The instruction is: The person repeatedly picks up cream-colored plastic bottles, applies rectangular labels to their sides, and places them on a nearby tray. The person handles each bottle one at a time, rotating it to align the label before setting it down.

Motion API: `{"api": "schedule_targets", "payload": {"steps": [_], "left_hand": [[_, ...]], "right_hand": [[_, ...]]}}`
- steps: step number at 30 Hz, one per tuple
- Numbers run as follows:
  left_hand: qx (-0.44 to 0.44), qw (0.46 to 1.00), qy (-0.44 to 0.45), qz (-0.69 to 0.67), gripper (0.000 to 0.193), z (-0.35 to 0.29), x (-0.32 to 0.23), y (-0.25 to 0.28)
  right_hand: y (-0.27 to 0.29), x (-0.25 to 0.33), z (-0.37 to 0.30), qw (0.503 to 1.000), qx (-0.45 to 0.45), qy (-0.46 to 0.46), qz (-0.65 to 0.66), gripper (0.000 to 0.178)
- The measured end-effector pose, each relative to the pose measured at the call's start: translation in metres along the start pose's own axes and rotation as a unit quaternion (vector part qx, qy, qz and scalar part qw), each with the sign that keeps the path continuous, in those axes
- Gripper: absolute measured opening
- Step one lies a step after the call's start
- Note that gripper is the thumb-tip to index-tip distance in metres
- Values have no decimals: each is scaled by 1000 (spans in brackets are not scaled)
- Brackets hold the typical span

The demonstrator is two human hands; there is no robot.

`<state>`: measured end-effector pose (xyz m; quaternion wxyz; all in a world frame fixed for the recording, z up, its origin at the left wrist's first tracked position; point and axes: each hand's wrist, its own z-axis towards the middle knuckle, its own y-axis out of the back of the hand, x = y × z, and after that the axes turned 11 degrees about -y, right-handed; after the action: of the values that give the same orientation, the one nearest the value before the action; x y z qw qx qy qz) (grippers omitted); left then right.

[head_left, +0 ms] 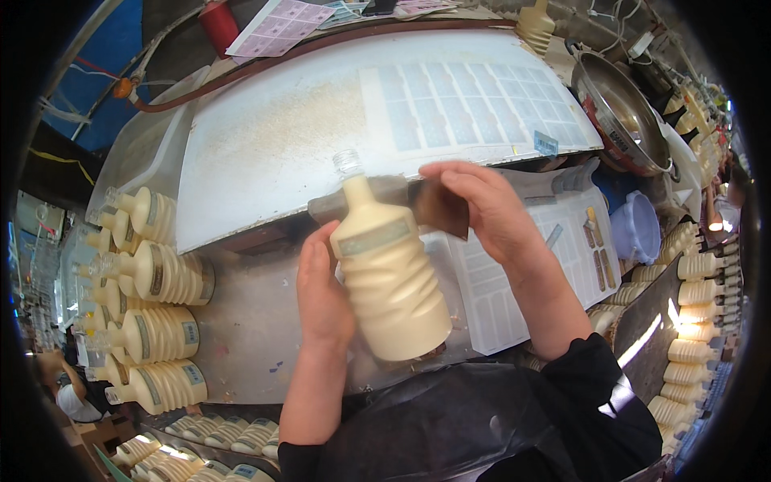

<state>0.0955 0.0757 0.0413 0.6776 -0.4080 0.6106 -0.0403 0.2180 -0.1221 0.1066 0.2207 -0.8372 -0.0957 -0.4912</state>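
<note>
A cream bottle (389, 277) with a ribbed body and a clear threaded neck leans in front of me, its neck pointing away. A pale greenish band crosses its shoulder. My left hand (323, 293) is closed against the bottle's left side, with the fingers partly hidden behind it. Off the bottle's right shoulder, my right hand (486, 209) pinches a thin, flat brown piece (443, 210), which is smeared by motion. Behind the bottle's neck is a greyish support (328, 207), mostly covered by the bottle.
Similar labelled bottles (165, 333) lie stacked at the left. Beyond is a white board (265, 153) bearing a translucent label sheet (474, 104). At right are another sheet (490, 297) with brown strips, a lilac bucket (636, 229), a metal pan (622, 112) and rows of bottles (695, 313).
</note>
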Motion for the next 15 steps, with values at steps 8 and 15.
{"api": "schedule_targets", "payload": {"steps": [8,15], "left_hand": [[9,999,0,45,30,-1,1,-6],[12,1000,1,17,32,-1,7,4]], "right_hand": [[-92,-11,-1,872,-88,300,-377,30],[-30,-29,18,890,-180,242,-343,34]]}}
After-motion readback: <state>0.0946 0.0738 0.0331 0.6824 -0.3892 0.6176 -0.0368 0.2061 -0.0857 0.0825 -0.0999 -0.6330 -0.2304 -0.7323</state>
